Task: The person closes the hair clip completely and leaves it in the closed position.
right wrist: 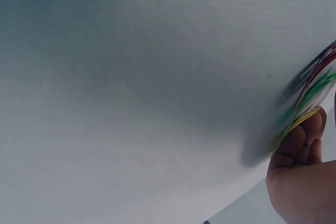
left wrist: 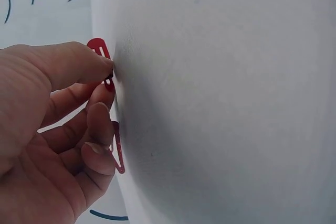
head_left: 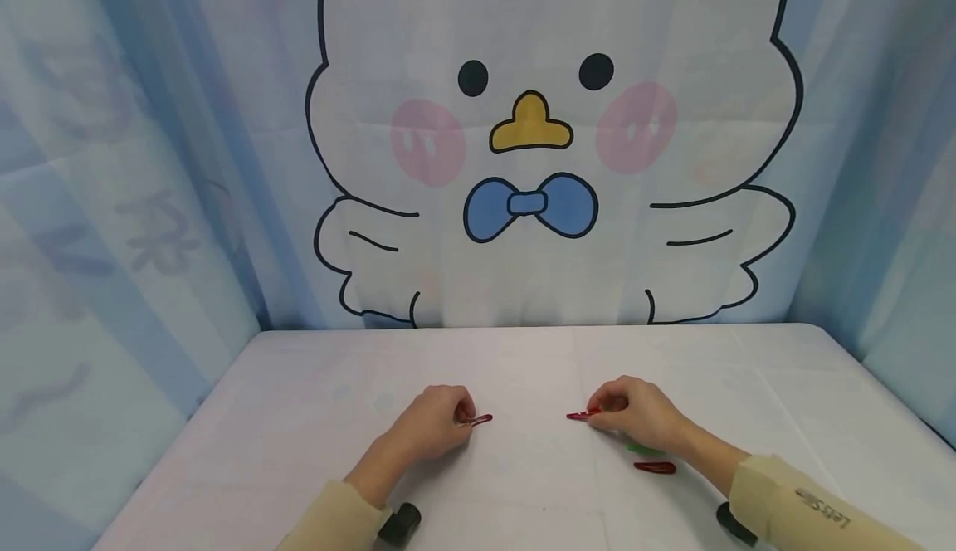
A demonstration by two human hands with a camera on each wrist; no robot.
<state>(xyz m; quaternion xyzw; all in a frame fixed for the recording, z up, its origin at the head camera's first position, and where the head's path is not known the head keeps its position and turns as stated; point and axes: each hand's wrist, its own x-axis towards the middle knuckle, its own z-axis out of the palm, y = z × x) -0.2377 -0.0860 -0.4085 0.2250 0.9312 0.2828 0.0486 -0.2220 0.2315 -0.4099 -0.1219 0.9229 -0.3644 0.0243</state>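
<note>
My left hand [head_left: 435, 422] pinches a red snap hair clip [head_left: 481, 420] between thumb and fingertips, low over the white table. The left wrist view shows the pinched hair clip [left wrist: 97, 43] sticking out past the thumb, with a second red clip [left wrist: 119, 150] below it beside the curled fingers. To the right, my right hand [head_left: 641, 410] pinches another red hair clip [head_left: 578, 416]. Under that wrist a green clip [head_left: 644, 450] and a dark red clip [head_left: 655, 468] lie on the table. A yellow clip [right wrist: 305, 116] appears right at the right fingers in the right wrist view.
The white cloth-covered table [head_left: 523, 485] ends at a back edge against a curtain [head_left: 530, 277] printed with a cartoon chick. More curtain hangs along the left and right sides. Each wrist carries a black band device [head_left: 401, 524].
</note>
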